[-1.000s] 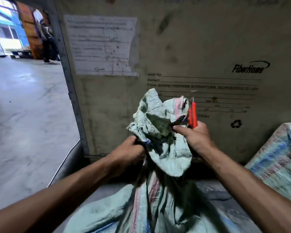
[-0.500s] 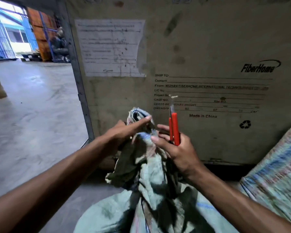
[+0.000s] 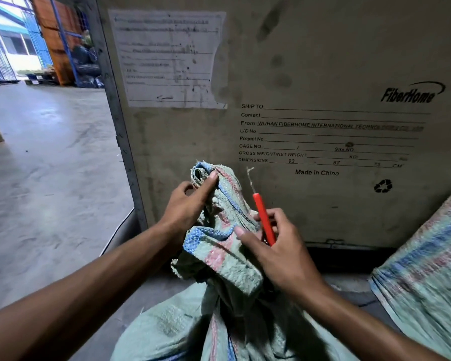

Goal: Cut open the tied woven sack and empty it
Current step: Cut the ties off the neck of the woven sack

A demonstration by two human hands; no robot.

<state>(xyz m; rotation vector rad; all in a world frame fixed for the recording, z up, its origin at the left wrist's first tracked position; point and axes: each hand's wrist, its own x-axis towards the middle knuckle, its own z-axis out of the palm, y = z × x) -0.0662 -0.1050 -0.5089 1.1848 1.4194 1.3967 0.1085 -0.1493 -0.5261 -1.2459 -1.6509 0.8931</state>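
Observation:
A pale green woven sack (image 3: 227,259) with blue and pink stripes stands in front of me, its bunched neck raised. My left hand (image 3: 186,209) pinches the top fold of the neck between thumb and fingers. My right hand (image 3: 276,246) holds a red-handled cutter (image 3: 264,218) upright beside the neck, and its thumb presses on the sack's cloth. A frayed bit of string clings to the cutter's thin blade tip. The tie itself is hidden in the folds.
A large wooden crate (image 3: 310,74) with printed shipping text and a paper label (image 3: 171,58) stands right behind the sack. A second striped woven sack (image 3: 427,261) lies at the right. Concrete floor (image 3: 44,178) stretches to the left toward a blue gate.
My left hand climbed from the base of the neck to its top fold. My right hand with the cutter shifted to the neck's right side, thumb now on the cloth.

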